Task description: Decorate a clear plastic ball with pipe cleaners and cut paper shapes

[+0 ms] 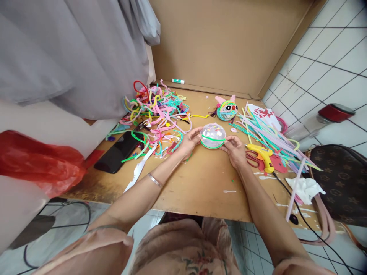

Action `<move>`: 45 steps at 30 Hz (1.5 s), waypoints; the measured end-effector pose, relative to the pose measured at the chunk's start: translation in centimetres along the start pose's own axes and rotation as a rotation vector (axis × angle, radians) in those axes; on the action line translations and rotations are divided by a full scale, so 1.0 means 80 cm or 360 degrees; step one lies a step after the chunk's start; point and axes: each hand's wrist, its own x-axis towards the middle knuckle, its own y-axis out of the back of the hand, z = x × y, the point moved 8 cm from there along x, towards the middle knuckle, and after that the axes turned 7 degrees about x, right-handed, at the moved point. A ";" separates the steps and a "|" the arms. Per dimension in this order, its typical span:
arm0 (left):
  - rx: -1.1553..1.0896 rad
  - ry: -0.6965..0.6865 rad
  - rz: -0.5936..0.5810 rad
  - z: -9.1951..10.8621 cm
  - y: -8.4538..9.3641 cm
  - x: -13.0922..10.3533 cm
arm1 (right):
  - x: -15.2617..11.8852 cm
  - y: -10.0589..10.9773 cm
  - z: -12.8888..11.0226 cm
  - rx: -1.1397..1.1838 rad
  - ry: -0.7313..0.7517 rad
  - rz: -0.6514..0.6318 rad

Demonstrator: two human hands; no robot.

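Between my two hands is a clear round ball (212, 130) with small coloured bits showing in it. A green pipe cleaner (213, 139) runs across its front, and more green lines its lower edge. My left hand (191, 142) pinches the left end of the green strip against the ball. At the right end, the fingers of my right hand (234, 149) are closed on the same strip. Just behind the ball sits a finished-looking ball figure (227, 109) wrapped in coloured pipe cleaners, with pink ears, eyes and a red nose.
A tangled pile of pipe cleaners (160, 103) and a black phone (116, 154) lie to the left. On the right are a yellow glue gun (262, 156) with its cord, straight pipe cleaners (266, 133), a crumpled tissue (306, 190) and a brown bag (340, 183). A glue stick (178, 81) lies at the back.
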 end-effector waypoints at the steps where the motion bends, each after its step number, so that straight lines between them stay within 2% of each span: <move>1: 0.0005 0.0000 0.0001 0.000 0.000 0.000 | 0.000 0.000 0.000 0.0001 -0.0003 0.0006; 15: 0.0078 -0.0028 0.0038 -0.003 0.003 0.000 | 0.000 0.000 0.001 0.0041 -0.0066 0.0001; 28: 0.0102 0.0008 0.0043 -0.004 0.009 0.002 | 0.002 -0.005 0.005 0.0098 -0.0149 -0.0130; 45: 0.0090 0.0022 0.0053 -0.001 0.007 0.003 | 0.005 -0.005 0.009 0.0086 -0.0102 -0.0036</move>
